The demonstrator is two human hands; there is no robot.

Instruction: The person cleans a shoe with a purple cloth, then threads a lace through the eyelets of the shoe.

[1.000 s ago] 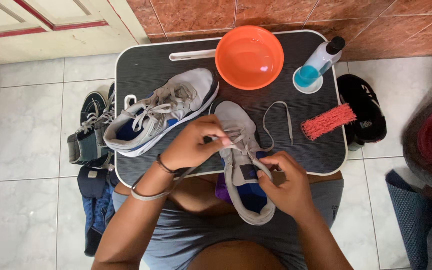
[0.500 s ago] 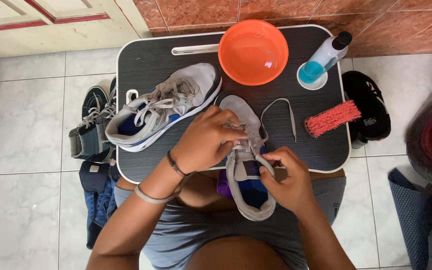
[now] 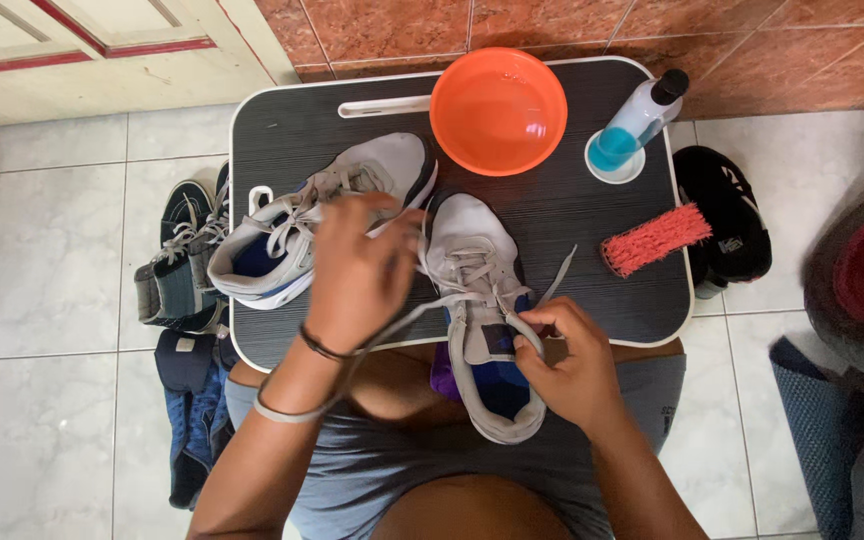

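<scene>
A grey shoe point(image 3: 482, 330) was seen lying across the near edge of the dark surface point(image 3: 562, 215), its heel over the lap and its toe pointing to twelve o'clock. The right hand point(image 3: 572, 365), at four o'clock from the shoe's tongue, was closed on the shoe's side by the eyelets, pinning it down. The left hand point(image 3: 357, 270), at nine o'clock from the shoe, was raised above the surface with its grip closed on a grey lace point(image 3: 422, 310), which was drawn taut from the eyelets toward the wrist. A second lace end point(image 3: 557, 275) was left trailing at two o'clock from the shoe.

The unlacing, by judgement, would be done best if the lace were pulled along the line of each eyelet while the shoe was kept pinned, so that nothing was dragged toward the bowl.

Further off, a second grey shoe point(image 3: 322, 225) was laid at ten o'clock. A red brush point(image 3: 655, 238) was set at three o'clock. At the far edge, an orange bowl point(image 3: 498, 110) appeared to hold clear water, and a clear bottle point(image 3: 637, 120) with blue liquid in its lower part was stood in a white round holder point(image 3: 612, 170) at one o'clock.
</scene>
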